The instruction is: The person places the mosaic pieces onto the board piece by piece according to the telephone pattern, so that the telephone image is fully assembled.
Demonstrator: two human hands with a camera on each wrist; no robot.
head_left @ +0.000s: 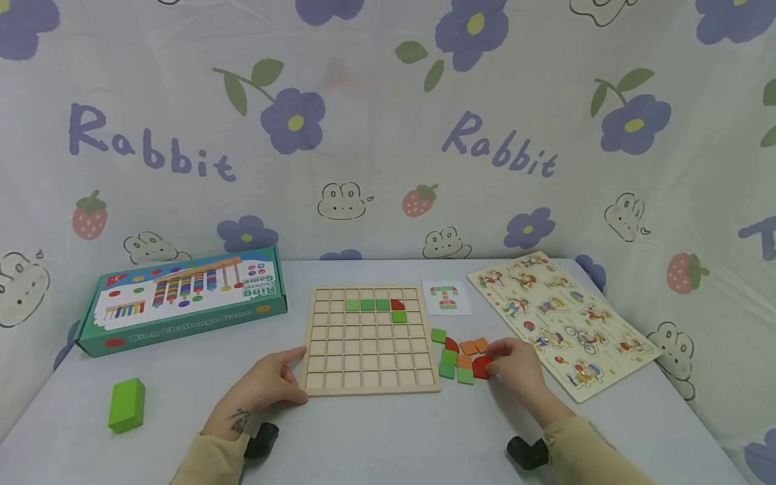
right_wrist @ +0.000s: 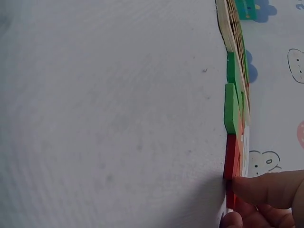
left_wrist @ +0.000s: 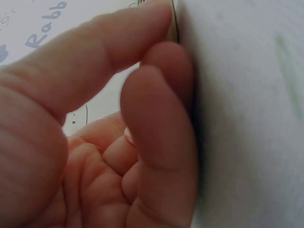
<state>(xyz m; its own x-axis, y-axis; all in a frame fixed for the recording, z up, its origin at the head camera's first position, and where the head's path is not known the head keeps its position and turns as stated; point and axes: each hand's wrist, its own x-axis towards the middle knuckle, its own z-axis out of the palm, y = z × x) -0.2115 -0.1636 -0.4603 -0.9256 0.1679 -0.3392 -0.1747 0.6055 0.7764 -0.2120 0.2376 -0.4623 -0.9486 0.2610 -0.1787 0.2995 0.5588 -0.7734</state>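
Observation:
A square wooden grid board [head_left: 370, 389] lies on the table, with several green square tiles [head_left: 367, 305] and one red quarter-round tile [head_left: 397, 305] in its upper cells. My left hand [head_left: 273, 380] touches the board's left edge, index finger and thumb spread apart along it. In the left wrist view, its fingertips [left_wrist: 156, 16] are right at the edge. Right of the board, my right hand [head_left: 516, 367] is at a loose group of tiles. Its thumb and fingers pinch a red tile [right_wrist: 231, 195] beside another red tile [right_wrist: 231, 156]; the hand partly hides it.
Loose green [head_left: 447, 370] and orange tiles [head_left: 481, 345] lie close together. A pattern card [head_left: 465, 306] sits at the board's upper right. Farther right is a picture puzzle board [head_left: 564, 323]. A green game box [head_left: 182, 303] and a green block [head_left: 126, 405] stand at left.

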